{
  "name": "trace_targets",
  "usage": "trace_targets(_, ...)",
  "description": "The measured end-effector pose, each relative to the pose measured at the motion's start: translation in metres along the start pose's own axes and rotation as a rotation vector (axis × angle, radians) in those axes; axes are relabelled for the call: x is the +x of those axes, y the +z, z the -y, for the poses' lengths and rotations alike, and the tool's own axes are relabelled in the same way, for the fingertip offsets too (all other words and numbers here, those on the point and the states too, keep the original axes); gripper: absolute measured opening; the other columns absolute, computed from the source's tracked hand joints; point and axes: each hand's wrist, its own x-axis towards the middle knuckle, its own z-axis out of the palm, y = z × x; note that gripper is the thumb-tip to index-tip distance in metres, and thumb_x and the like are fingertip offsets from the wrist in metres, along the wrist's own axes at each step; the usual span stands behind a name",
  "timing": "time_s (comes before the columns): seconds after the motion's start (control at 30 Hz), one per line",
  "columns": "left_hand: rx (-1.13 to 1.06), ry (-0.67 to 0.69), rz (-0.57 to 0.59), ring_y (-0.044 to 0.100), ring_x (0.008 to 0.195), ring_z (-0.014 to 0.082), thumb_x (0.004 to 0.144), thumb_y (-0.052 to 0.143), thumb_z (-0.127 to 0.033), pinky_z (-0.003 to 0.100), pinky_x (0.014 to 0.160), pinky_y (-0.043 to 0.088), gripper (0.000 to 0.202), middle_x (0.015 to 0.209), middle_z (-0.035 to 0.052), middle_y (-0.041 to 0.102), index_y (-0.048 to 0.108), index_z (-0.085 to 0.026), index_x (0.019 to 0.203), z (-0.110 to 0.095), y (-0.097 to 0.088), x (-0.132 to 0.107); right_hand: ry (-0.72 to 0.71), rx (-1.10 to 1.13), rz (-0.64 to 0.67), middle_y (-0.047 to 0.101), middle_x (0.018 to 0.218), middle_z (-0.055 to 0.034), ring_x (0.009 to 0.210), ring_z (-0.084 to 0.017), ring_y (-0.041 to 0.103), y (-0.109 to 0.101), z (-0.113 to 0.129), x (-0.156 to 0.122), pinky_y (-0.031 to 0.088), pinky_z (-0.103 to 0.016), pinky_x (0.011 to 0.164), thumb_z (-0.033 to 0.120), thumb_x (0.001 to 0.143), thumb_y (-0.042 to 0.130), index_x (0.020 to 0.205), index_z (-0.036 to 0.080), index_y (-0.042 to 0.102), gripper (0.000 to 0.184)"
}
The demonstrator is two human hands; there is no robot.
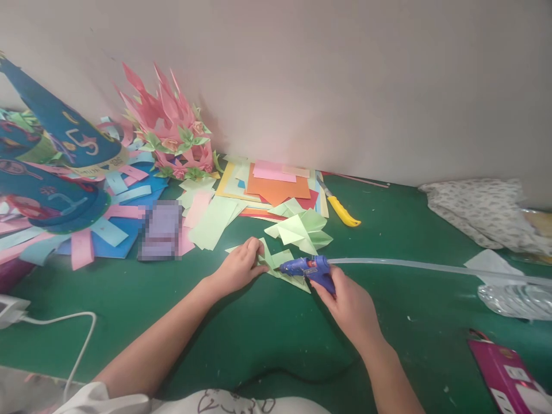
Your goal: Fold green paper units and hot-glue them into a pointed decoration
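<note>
My right hand (347,302) is wrapped round the handle of a blue hot glue gun (306,267), whose nozzle points left. A long clear glue stick (401,263) runs out of its back toward the right edge. Between thumb and fingers, my left hand (242,265) pinches a folded light green paper piece (282,261). The nozzle is over that paper; whether it touches cannot be made out. Just beyond lies another group of folded green paper leaves (299,227).
Pink paper crowns (172,132) and blue cone hats (60,123) stand at left. Behind the hands lie coloured paper sheets (276,188) and a yellow-handled knife (342,211). At right are a plastic bottle (515,299) and a purple power strip (500,368) on the green table (207,368).
</note>
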Motion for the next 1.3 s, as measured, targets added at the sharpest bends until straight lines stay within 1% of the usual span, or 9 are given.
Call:
trace_targets(0.27, -0.019, -0.002, -0.001, 0.048, 0.063, 0.0137, 0.081, 0.055, -0.024, 0.028, 0.063, 0.039, 0.021, 0.077, -0.002, 0.048, 0.036, -0.021, 0.089, 0.0, 0.0, 0.0, 0.1, 0.143, 0.072, 0.067, 0.072, -0.0038, 0.056, -0.021, 0.062, -0.011, -0.019, -0.008, 0.039, -0.025, 0.046, 0.051, 0.089, 0.04, 0.095, 0.024, 0.053, 0.031)
trace_targets(0.4, -0.024, -0.011, 0.006, 0.046, 0.062, 0.0129, 0.082, 0.054, -0.024, 0.029, 0.064, 0.039, 0.02, 0.078, -0.0022, 0.048, 0.036, -0.021, 0.089, 0.001, 0.001, 0.0, 0.251, 0.204, -0.032, 0.067, 0.076, -0.0044, 0.062, -0.021, 0.062, -0.019, -0.045, -0.019, 0.043, -0.026, 0.051, 0.052, 0.088, 0.04, 0.092, 0.023, 0.054, 0.032)
trace_targets(0.57, -0.041, -0.01, 0.004, 0.045, 0.059, 0.0123, 0.082, 0.054, -0.025, 0.028, 0.061, 0.038, 0.02, 0.078, -0.0021, 0.048, 0.036, -0.021, 0.088, 0.003, 0.002, 0.0, 0.426, 0.05, -0.153, 0.065, 0.074, -0.0077, 0.061, -0.023, 0.059, -0.019, -0.06, -0.014, 0.039, -0.029, 0.047, 0.051, 0.089, 0.032, 0.09, 0.02, 0.055, 0.039)
trace_targets(0.77, -0.041, -0.004, 0.006, 0.045, 0.06, 0.0125, 0.082, 0.052, -0.025, 0.028, 0.061, 0.038, 0.018, 0.078, -0.0021, 0.048, 0.035, -0.021, 0.088, 0.003, 0.002, -0.001, 0.27, -0.037, -0.137, 0.062, 0.079, -0.0095, 0.071, -0.025, 0.058, -0.015, -0.061, -0.007, 0.041, -0.032, 0.057, 0.051, 0.089, 0.034, 0.083, 0.02, 0.056, 0.038)
trace_targets(0.93, -0.032, -0.001, 0.0, 0.046, 0.06, 0.0126, 0.082, 0.052, -0.025, 0.028, 0.061, 0.038, 0.018, 0.077, -0.0026, 0.047, 0.035, -0.021, 0.088, 0.003, 0.002, 0.0, 0.235, 0.034, -0.311, 0.062, 0.086, -0.0103, 0.082, -0.026, 0.058, -0.033, -0.042, 0.01, 0.045, -0.035, 0.069, 0.056, 0.085, 0.045, 0.095, 0.02, 0.055, 0.039)
trace_targets(1.0, -0.031, 0.004, -0.001, 0.045, 0.06, 0.0125, 0.082, 0.052, -0.026, 0.028, 0.061, 0.038, 0.018, 0.077, -0.0028, 0.046, 0.035, -0.021, 0.088, 0.003, 0.002, 0.0, 0.076, 0.147, -0.234, 0.058, 0.114, -0.0115, 0.102, -0.026, 0.055, -0.042, -0.031, 0.03, 0.045, -0.037, 0.082, 0.055, 0.083, 0.049, 0.118, 0.022, 0.048, 0.049)
trace_targets(1.1, -0.036, 0.004, 0.001, 0.045, 0.059, 0.0122, 0.083, 0.052, -0.025, 0.027, 0.061, 0.038, 0.018, 0.077, -0.0029, 0.046, 0.035, -0.021, 0.088, 0.002, 0.002, -0.001, -0.069, 0.127, -0.008, 0.035, 0.143, -0.0102, 0.125, -0.029, 0.041, -0.051, -0.016, 0.068, 0.042, -0.039, 0.091, 0.055, 0.079, 0.056, 0.14, 0.028, 0.024, 0.075)
trace_targets(1.2, -0.036, -0.004, -0.007, 0.046, 0.06, 0.0125, 0.082, 0.053, -0.024, 0.027, 0.061, 0.038, 0.019, 0.079, -0.0025, 0.047, 0.035, -0.021, 0.088, 0.002, 0.002, -0.001, -0.156, 0.046, 0.182, 0.03, 0.147, -0.0082, 0.127, -0.03, 0.038, -0.054, -0.004, 0.102, 0.044, -0.039, 0.088, 0.045, 0.069, 0.069, 0.144, 0.031, 0.018, 0.091)
trace_targets(1.3, -0.039, 0.005, -0.011, 0.046, 0.062, 0.0129, 0.082, 0.053, -0.023, 0.028, 0.062, 0.039, 0.019, 0.081, -0.0019, 0.048, 0.035, -0.021, 0.088, 0.002, 0.002, -0.001, -0.196, -0.02, 0.296, 0.047, 0.134, -0.0089, 0.108, -0.027, 0.055, -0.053, 0.005, 0.127, 0.046, -0.031, 0.074, 0.027, 0.069, 0.067, 0.141, 0.028, 0.03, 0.081)
